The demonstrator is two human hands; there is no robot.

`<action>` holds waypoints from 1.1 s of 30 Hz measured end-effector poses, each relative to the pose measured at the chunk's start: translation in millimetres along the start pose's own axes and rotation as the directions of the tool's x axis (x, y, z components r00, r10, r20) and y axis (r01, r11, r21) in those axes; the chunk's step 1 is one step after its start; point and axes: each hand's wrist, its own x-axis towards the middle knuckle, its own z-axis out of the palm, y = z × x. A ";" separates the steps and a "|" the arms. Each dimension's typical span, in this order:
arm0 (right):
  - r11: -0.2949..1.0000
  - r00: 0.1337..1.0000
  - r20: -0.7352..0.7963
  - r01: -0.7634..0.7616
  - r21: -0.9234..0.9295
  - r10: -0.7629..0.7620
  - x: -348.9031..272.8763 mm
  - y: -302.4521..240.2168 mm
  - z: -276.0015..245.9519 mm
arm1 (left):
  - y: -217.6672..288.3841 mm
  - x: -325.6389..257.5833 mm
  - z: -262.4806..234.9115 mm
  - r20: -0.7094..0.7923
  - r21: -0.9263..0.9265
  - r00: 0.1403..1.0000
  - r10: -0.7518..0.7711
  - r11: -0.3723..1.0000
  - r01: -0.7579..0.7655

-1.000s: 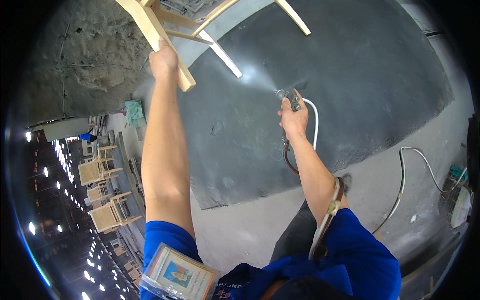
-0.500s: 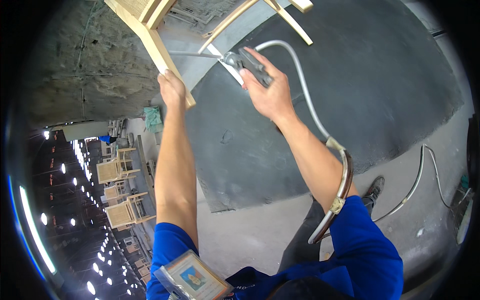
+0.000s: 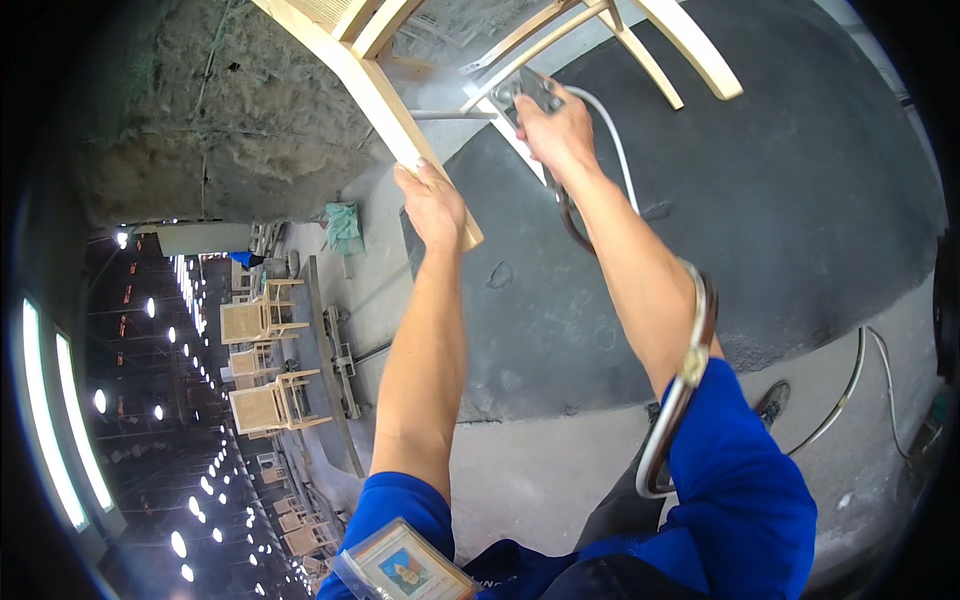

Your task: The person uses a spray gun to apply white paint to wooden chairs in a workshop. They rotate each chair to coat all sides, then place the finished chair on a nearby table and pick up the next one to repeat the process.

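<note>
My left hand is closed around the lower end of a pale wooden leg on a chair. The chair is tilted and runs out of the top edge; part of a woven panel shows there. In my right hand is a grey metal spray gun, held among the chair's legs and rails. A whitish haze hangs in front of it. From the gun a pale hose loops back, and a hose with brown stretches lies along my right forearm. My fingers partly cover the gun.
Below the chair lies a dark grey mat on a pale concrete floor. More hose trails at the right. A green cloth lies at the left. Several wooden chairs stand along a rail farther left.
The view has shifted, so the chair and both hands appear farther right. My right hand and the spray gun have moved closer in among the chair's legs. Whitish haze shows more strongly now.
</note>
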 end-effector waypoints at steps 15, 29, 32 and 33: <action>0.436 0.547 0.013 0.680 -0.589 -0.837 -113.6 -89.4 -59.8 | 22.3 54.1 29.0 -0.001 0.008 1.000 -0.018 1.000 0.018; 0.441 0.602 0.086 0.667 -0.600 -0.794 -122.7 -168.6 -34.5 | 17.8 -13.9 40.0 0.007 -0.100 0.998 -0.057 0.993 0.058; 0.445 0.588 0.277 0.781 -0.438 -0.760 -127.5 -172.9 -30.0 | 19.2 -21.6 41.0 0.019 -0.087 0.998 -0.057 0.995 0.059; 0.483 0.624 0.297 0.763 -0.430 -0.722 -129.7 -165.4 -32.4 | 18.8 -25.4 41.6 0.029 -0.065 0.997 -0.071 0.995 0.073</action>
